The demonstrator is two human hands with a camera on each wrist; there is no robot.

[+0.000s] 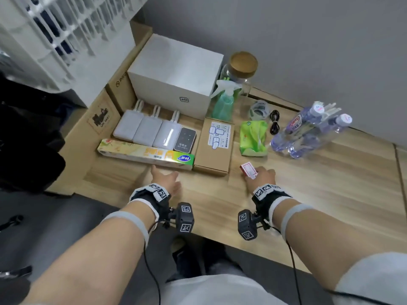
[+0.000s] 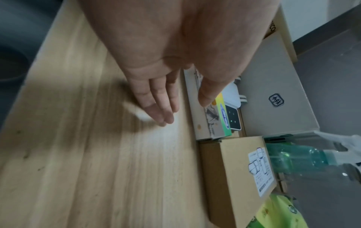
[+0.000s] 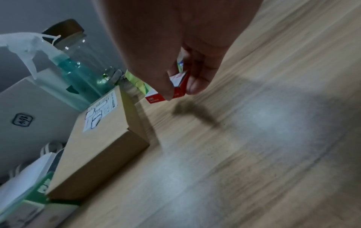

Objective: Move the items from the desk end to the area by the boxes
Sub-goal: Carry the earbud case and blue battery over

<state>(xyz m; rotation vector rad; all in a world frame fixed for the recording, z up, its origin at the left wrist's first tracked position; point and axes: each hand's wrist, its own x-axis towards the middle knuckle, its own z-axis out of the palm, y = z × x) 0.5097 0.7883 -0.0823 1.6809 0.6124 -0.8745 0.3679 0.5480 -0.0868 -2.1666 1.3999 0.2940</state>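
My right hand (image 1: 261, 175) pinches a small red and white box (image 1: 248, 171) between thumb and fingers, low over the wooden desk (image 1: 319, 194), just right of a flat brown carton (image 1: 214, 146). The right wrist view shows that small box (image 3: 178, 86) in my right hand (image 3: 182, 91), its shadow on the wood beneath. My left hand (image 1: 166, 179) is flat and holds nothing, with its straight fingers beside a long cling-film box (image 1: 145, 154). In the left wrist view, the left hand (image 2: 183, 111) hovers over bare wood next to the cling-film box (image 2: 207, 123).
By a white box (image 1: 176, 73) and cardboard boxes (image 1: 97, 119) lie power banks (image 1: 145, 128), a black device (image 1: 185, 139), a spray bottle (image 1: 223, 102), a cork-lidded jar (image 1: 240, 69), green tissues (image 1: 253, 137), tape (image 1: 259, 110), a cable (image 1: 274, 122) and water bottles (image 1: 308, 130).
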